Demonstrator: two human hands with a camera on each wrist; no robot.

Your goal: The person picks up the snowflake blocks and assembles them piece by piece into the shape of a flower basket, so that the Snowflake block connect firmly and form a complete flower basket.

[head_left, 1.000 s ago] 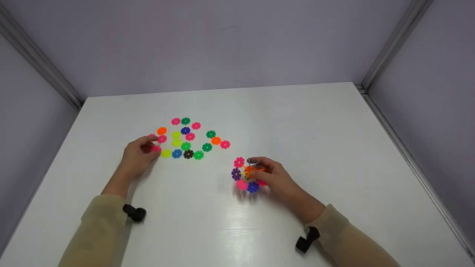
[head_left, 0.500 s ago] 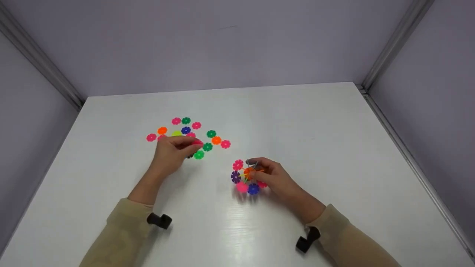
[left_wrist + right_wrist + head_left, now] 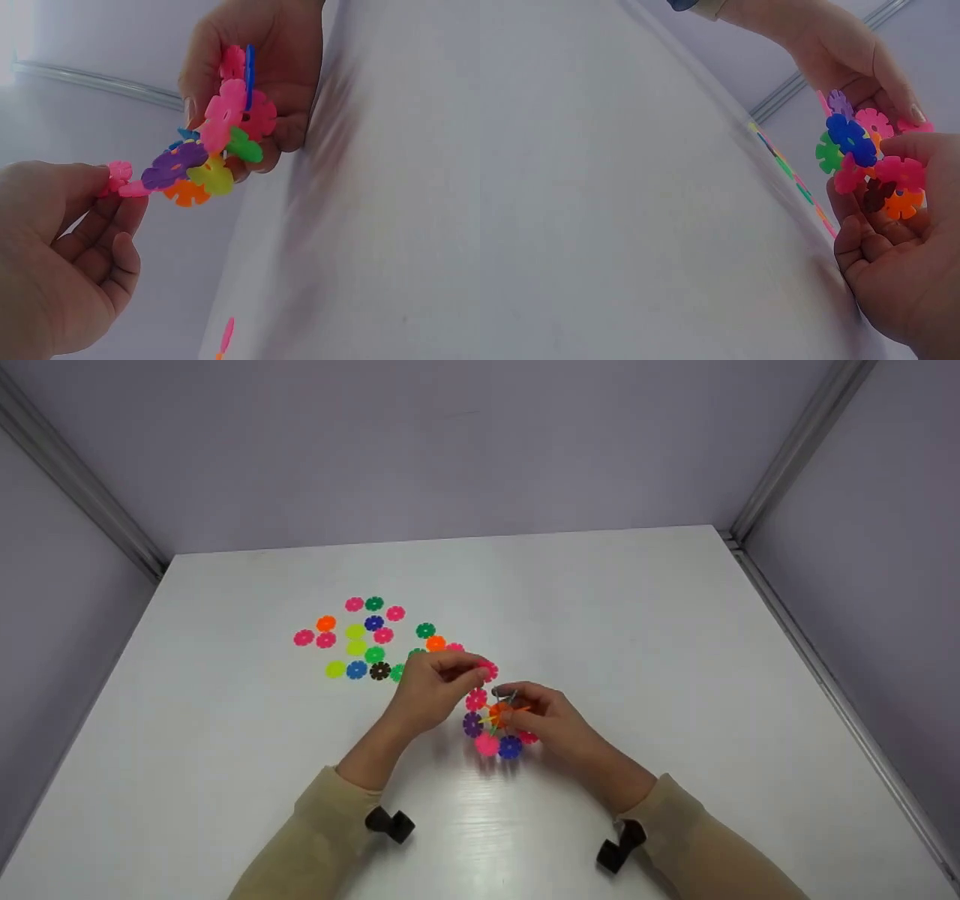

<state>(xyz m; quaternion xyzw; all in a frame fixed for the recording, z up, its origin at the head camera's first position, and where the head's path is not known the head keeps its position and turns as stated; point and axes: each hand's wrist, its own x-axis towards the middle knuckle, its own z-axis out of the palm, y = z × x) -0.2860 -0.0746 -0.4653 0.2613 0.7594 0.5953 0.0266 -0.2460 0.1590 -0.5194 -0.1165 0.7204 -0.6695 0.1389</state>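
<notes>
My left hand (image 3: pixel 431 694) pinches a pink snowflake building disc (image 3: pixel 490 671) between thumb and forefinger. In the head view this disc is just above another pink disc (image 3: pixel 476 700) on the edge of a joined cluster; in the left wrist view the held disc (image 3: pixel 119 174) appears to meet that edge disc, though whether they interlock I cannot tell. My right hand (image 3: pixel 555 727) grips the multicoloured cluster from the right. Purple (image 3: pixel 472 725) and blue discs (image 3: pixel 510 747) show on its near side. Orange, green and yellow pieces fill its middle, partly hidden by the fingers.
Loose flat discs lie scattered on the white table (image 3: pixel 675 622) left of the hands, among them a black disc (image 3: pixel 380 671), a light blue disc (image 3: pixel 357 670) and an orange disc (image 3: pixel 326 623). My left hand covers part of this group. Grey walls (image 3: pixel 450 450) enclose the table.
My left hand has carried the pink disc rightward from the left side of the loose group to the cluster. The cluster has tilted slightly; my right hand has stayed nearly in place.
</notes>
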